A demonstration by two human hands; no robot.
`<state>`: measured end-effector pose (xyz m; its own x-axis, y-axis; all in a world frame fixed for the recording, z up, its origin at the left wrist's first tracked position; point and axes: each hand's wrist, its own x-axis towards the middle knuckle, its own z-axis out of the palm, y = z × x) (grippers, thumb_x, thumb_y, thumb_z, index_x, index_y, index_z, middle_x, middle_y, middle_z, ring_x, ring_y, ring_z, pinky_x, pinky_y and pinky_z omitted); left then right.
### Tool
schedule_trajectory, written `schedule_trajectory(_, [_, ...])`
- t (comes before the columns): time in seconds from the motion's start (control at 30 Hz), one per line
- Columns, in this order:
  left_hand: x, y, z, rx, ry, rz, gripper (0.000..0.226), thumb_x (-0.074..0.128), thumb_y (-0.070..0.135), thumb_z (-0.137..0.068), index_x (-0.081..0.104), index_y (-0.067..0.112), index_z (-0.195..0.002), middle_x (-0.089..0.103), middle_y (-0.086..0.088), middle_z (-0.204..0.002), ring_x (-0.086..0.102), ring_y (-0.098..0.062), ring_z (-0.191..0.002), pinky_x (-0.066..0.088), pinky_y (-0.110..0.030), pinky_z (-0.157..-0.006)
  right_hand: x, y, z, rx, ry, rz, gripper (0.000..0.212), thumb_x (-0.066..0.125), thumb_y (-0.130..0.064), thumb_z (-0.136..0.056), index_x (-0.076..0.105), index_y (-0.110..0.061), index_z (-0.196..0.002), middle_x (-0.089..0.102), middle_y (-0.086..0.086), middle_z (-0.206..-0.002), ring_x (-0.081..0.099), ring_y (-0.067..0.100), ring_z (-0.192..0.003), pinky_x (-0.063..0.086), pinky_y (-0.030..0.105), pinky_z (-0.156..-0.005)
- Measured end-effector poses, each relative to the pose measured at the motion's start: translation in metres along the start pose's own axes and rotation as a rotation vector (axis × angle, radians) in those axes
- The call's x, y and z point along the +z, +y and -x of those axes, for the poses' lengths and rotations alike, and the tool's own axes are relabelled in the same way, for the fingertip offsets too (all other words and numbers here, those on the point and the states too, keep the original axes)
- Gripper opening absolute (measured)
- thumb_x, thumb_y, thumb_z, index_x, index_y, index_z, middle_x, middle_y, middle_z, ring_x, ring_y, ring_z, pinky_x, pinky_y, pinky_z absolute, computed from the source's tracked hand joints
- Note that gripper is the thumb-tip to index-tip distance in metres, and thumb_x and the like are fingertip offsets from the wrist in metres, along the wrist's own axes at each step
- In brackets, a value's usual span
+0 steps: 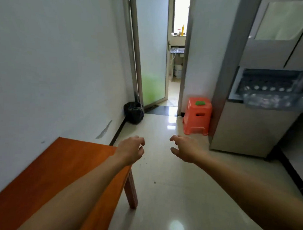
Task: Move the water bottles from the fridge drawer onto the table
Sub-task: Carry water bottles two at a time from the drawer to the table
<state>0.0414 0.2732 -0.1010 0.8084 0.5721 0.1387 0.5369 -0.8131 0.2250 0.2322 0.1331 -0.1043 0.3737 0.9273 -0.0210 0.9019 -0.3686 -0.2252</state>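
The fridge [246,128] stands at the right with its drawer [271,100] pulled out. Inside the drawer lie several clear water bottles [266,88], white caps showing. An orange wooden table [47,171] runs along the left wall with nothing on it. My left hand [131,150] hovers over the table's far right corner, fingers curled and apart, holding nothing. My right hand [184,148] floats above the floor, left of the fridge's lower front, also spread and holding nothing. Both hands are well short of the drawer.
An orange plastic stool [197,115] with a green item on top stands beside the fridge. A black rubbish bag [134,112] sits against the left wall by a glass door [153,51]. A glossy tiled floor [170,193] lies between table and fridge.
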Motion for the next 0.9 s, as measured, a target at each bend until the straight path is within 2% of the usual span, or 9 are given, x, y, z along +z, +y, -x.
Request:
schedule_trajectory(0.17, [0.027,0.065,-0.132,0.191,-0.082,-0.013,0.024,0.051,0.028,-0.091,0.061,0.021,-0.111,0.062,0.002,-0.106,0.060,-0.020,-0.092,0.051,-0.036,-0.080,-0.040,0.116,-0.021,0.239,0.069,-0.002,0.045,0.057,-0.041,-0.089,0.051,-0.027,-0.131,0.057,-0.002,-0.131,0.058,0.020,-0.112,0.046,0.033,-0.086])
schedule_trajectory(0.3, [0.056,0.143,-0.219,0.344,-0.133,-0.004,0.021,0.051,0.027,-0.092,0.060,0.021,-0.111,0.062,0.003,-0.106,0.059,-0.017,-0.093,0.042,-0.027,-0.071,-0.060,0.213,-0.013,0.438,0.087,0.011,0.045,0.055,-0.042,-0.091,0.050,-0.026,-0.132,0.058,0.000,-0.127,0.058,0.021,-0.111,0.046,0.033,-0.085])
schedule_trajectory(0.4, [0.090,0.203,-0.273,0.439,-0.181,0.022,0.019,0.052,0.029,-0.091,0.059,0.024,-0.107,0.064,0.004,-0.106,0.059,-0.015,-0.089,0.048,-0.027,-0.075,-0.067,0.289,-0.006,0.540,0.104,-0.013,0.046,0.054,-0.044,-0.091,0.049,-0.026,-0.133,0.058,0.000,-0.126,0.058,0.020,-0.111,0.048,0.034,-0.087])
schedule_trajectory(0.53, [0.128,0.284,-0.342,0.529,-0.223,0.045,0.016,0.054,0.027,-0.090,0.060,0.022,-0.104,0.062,0.004,-0.107,0.059,-0.016,-0.090,0.053,-0.033,-0.082,-0.077,0.391,-0.009,0.606,0.116,-0.036,0.046,0.054,-0.042,-0.092,0.048,-0.025,-0.135,0.057,0.000,-0.127,0.057,0.021,-0.112,0.047,0.034,-0.088])
schedule_trajectory(0.63, [0.148,0.341,-0.392,0.563,-0.232,0.058,0.016,0.053,0.026,-0.089,0.060,0.021,-0.103,0.062,0.002,-0.106,0.060,-0.017,-0.091,0.054,-0.039,-0.081,-0.092,0.463,-0.017,0.644,0.119,-0.065,0.046,0.054,-0.043,-0.092,0.048,-0.026,-0.133,0.057,0.000,-0.128,0.058,0.022,-0.112,0.048,0.035,-0.089])
schedule_trajectory(0.9, [0.187,0.440,-0.502,0.577,-0.258,0.068,0.022,0.050,0.028,-0.089,0.060,0.022,-0.108,0.063,0.000,-0.106,0.061,-0.020,-0.093,0.052,-0.036,-0.078,-0.141,0.617,-0.059,0.665,0.136,-0.068,0.045,0.053,-0.044,-0.093,0.047,-0.027,-0.134,0.057,-0.002,-0.127,0.058,0.019,-0.109,0.048,0.034,-0.085])
